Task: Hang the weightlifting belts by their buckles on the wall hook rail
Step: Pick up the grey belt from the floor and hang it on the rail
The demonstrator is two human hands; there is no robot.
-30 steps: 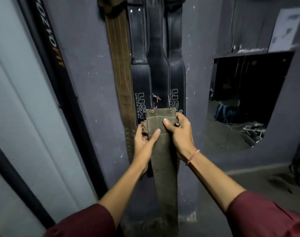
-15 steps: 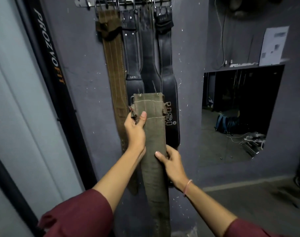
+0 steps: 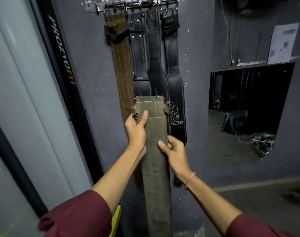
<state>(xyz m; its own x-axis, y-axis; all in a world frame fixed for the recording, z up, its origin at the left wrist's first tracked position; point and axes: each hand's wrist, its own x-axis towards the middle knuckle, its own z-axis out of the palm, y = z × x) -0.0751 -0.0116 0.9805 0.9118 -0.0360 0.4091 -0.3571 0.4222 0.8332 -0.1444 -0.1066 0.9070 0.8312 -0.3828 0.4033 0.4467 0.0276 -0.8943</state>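
We are holding the olive belt (image 3: 154, 151) upright in front of the wall (image 3: 87, 82), straight below the hook rail (image 3: 94, 8) and well apart from it. Our left hand (image 3: 135, 129) is gripping the belt's left edge just under its buckle end (image 3: 149, 103), with the thumb lying over the front face. Our right hand (image 3: 175, 153) is pinching the right edge further below the rail, with the thumb in front and the fingers going behind the strap. So neither hand is loose; both are closing around this one belt. The long axis of the belt is running almost vertical, the buckle end pointing up to the rail and the tail hanging down out of the view. Two thin metal prongs (image 3: 157, 95) are showing at this upper end, but the buckle frame is hiding behind the strap, so we cannot tell how it is turned. Below the rail a brown belt (image 3: 121, 62) is hanging at the left part and three black belts (image 3: 175, 86) to the right of it, and our belt is covering some of their lower parts. We are judging that the coming move is a straight lift along the belt's own axis. The left hand, being nearer to the rail, is the one to guide the buckle onto a hook. Which hook is free we cannot say surely; the rail's left end is looking less crowded.
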